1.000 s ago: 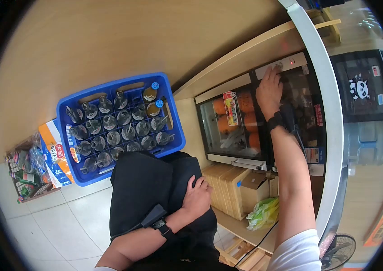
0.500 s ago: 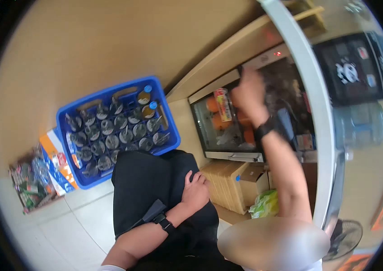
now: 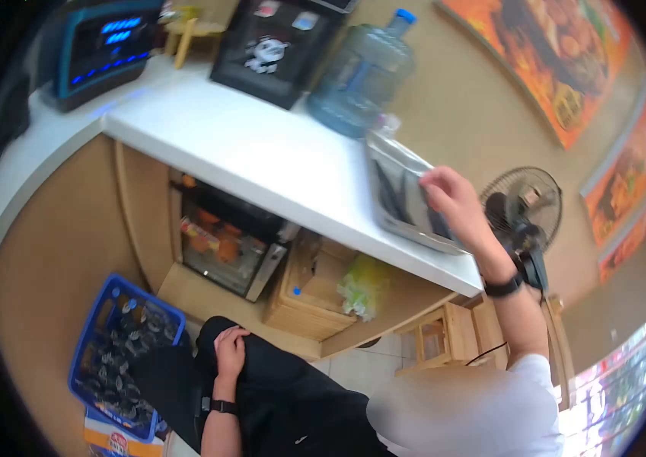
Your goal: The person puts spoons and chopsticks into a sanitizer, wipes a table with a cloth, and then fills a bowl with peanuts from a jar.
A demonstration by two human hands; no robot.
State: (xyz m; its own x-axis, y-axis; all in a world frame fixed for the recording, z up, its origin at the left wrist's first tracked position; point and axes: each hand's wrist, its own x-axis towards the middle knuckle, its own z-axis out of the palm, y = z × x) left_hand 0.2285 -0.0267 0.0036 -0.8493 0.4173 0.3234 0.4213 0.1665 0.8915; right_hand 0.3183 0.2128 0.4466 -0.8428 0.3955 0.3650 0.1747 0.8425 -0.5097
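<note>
Above the right side of a metal tray (image 3: 403,225) on the counter, my right hand (image 3: 456,202) has its fingers curled together; what they hold, if anything, is hidden. Dark long items lie inside the tray, just under the fingers. My left hand (image 3: 229,350) rests flat on my black-clad leg (image 3: 277,381), fingers spread and holding nothing. A dark band is around each wrist.
On the white counter (image 3: 239,145) are a large water bottle (image 3: 361,76), a black box with a panda sticker (image 3: 266,49) and a lit device (image 3: 110,49). Below are a glass-door appliance (image 3: 220,244) and a blue crate of bottles (image 3: 83,365). A fan (image 3: 524,202) stands right.
The view has swung right and up to the countertop. My right hand has left the glass-door appliance and is now over the metal tray. My left hand still rests on my leg.
</note>
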